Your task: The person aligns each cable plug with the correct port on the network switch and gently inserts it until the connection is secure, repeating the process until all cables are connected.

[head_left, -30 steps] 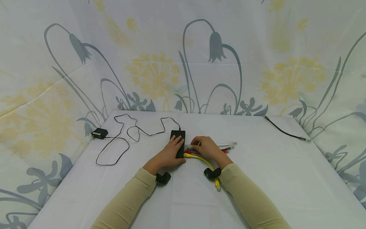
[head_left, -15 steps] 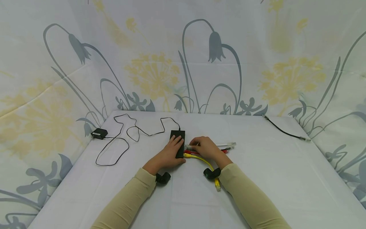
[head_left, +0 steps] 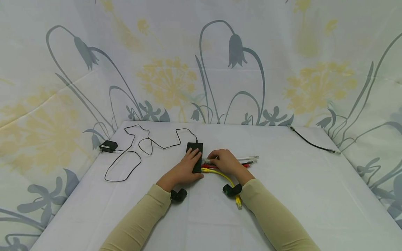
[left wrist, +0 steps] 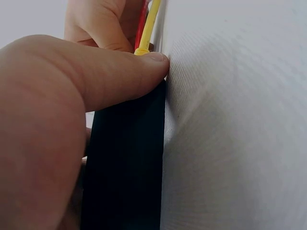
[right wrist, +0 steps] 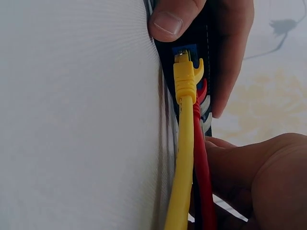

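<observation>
A black network switch lies on the white table, its row of ports facing right. My left hand grips it, fingers over the top and thumb against the near end. A yellow network cable has its plug at the nearest blue port, and a red network cable runs from beside it. Farther along the row, the thumb and fingers of my right hand pinch a network cable close to the switch; its plug is mostly hidden. A white cable extends right from behind that hand.
A thin black cord loops from the switch's far end to a power adapter at the left. One short black network cable lies at the back right. Patterned cloth walls border the table behind and at the sides.
</observation>
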### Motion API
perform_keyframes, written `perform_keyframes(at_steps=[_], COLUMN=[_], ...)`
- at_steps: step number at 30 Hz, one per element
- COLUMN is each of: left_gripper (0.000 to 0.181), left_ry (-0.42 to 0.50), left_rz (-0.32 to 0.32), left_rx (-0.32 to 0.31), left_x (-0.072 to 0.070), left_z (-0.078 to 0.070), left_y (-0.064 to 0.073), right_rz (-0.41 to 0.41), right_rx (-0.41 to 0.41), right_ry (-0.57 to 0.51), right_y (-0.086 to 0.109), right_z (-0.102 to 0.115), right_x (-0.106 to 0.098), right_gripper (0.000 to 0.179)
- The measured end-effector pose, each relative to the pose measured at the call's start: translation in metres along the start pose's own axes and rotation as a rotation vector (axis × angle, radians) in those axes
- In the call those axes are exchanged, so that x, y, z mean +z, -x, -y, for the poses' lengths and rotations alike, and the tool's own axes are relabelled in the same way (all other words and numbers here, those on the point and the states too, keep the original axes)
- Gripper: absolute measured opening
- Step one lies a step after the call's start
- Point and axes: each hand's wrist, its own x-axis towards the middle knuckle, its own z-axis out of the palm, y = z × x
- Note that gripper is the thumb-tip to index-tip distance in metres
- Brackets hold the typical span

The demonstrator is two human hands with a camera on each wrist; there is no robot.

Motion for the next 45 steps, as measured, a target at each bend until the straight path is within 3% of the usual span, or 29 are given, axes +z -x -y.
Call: perform_keyframes(at_steps=[45], left_gripper=[0.084], left_ry=[-0.062], left_rz=[0.019], left_rx=[0.017], left_x=[0.0006], left_z=[0.0001], left_y=[-0.0028], right_rz=[-0.069], right_rx=[-0.058], right_ry=[0.023], right_y=[-0.0018], right_z=[0.0056], right_x=[0.0052], right_gripper=[0.018])
